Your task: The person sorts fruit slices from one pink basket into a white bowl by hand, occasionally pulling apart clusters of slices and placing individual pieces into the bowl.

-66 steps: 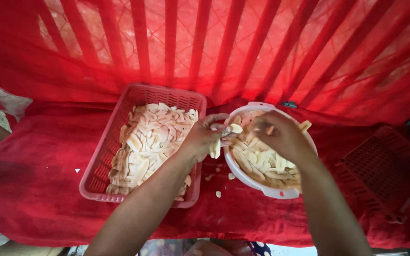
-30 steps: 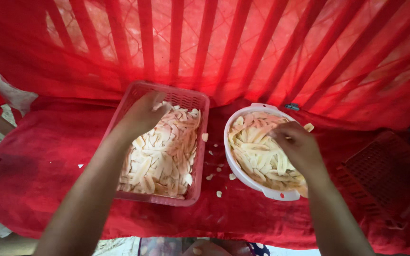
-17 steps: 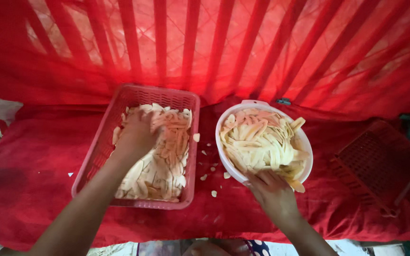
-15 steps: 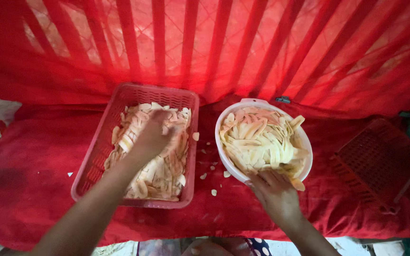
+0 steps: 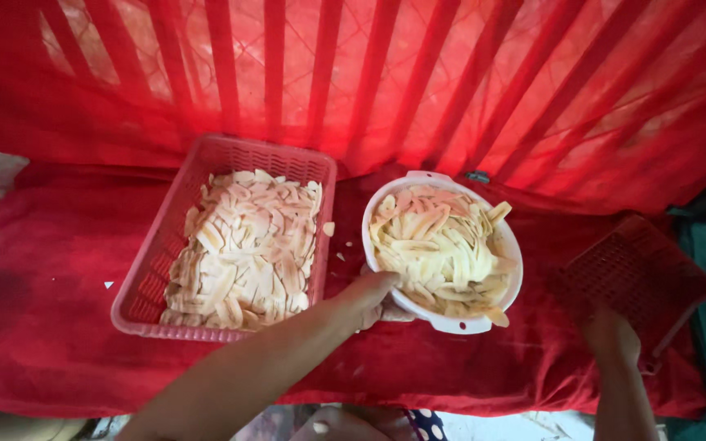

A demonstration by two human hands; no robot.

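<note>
Left hand (image 5: 373,296) has moved from the basket (image 5: 165,269) to grasp the bowl (image 5: 443,320) rim, steadying it; right hand (image 5: 610,335) fingers unclear.

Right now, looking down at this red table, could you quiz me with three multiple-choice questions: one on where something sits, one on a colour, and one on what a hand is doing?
1. Where does the pink basket sit relative to the white bowl?
A. To its left
B. To its right
C. Stacked inside it

2. What colour is the cloth under both containers?
A. Blue
B. Red
C. White

3. What is the left hand doing?
A. Resting in the basket
B. Touching the bowl's near rim
C. Raised in the air

Answers: 1 A, the basket lies left of the bowl. 2 B, the cloth is red. 3 B, the left hand meets the bowl's near edge, while the right hand is by the red tray.
</note>
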